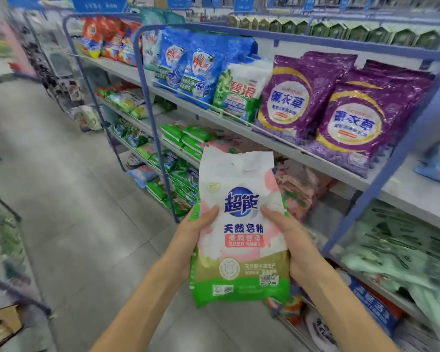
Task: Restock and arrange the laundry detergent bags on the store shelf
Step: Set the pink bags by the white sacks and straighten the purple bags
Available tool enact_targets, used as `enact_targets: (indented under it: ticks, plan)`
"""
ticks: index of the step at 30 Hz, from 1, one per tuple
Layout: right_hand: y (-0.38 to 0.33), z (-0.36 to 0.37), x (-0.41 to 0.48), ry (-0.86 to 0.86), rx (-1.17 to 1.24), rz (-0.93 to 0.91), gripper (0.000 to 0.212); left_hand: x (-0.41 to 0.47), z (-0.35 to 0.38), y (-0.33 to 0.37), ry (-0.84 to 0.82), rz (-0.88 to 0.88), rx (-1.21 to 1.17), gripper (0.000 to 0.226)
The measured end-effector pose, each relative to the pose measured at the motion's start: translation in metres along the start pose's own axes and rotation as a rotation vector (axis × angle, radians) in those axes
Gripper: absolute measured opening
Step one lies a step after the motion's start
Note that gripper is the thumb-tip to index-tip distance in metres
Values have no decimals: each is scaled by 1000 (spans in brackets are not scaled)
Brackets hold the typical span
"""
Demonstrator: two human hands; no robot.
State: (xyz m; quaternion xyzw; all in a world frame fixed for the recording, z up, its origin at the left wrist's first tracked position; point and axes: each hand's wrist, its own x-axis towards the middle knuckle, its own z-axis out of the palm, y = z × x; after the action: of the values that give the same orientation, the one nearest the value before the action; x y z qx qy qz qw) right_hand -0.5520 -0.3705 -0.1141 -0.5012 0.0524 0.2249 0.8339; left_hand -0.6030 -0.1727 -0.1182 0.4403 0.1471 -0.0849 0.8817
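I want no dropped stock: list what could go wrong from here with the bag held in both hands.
1. The left hand and right hand grip the detergent bag only by its sides; it might slip.
2. The purple bags lean out over the shelf lip; brushing them could tip one down.

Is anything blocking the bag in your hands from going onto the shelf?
Nothing visible does. The left hand and right hand hold the bag in front of the open shelf where pink bags lie. The blue post stands off to the left.
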Motion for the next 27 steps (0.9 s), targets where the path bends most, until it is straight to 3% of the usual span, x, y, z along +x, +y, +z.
enact_targets:
  ticks: [16, 22, 27]
  plan:
    - [33, 150, 210, -27, 38, 79, 41, 127, -136, 163, 99, -6, 16, 50]
    - [39, 203, 300, -39, 36, 99, 57, 181, -173, 232, 152, 14, 4, 47]
    - [44, 241, 351, -37, 16, 93, 41, 223, -211, 271, 173, -8, -5, 51]
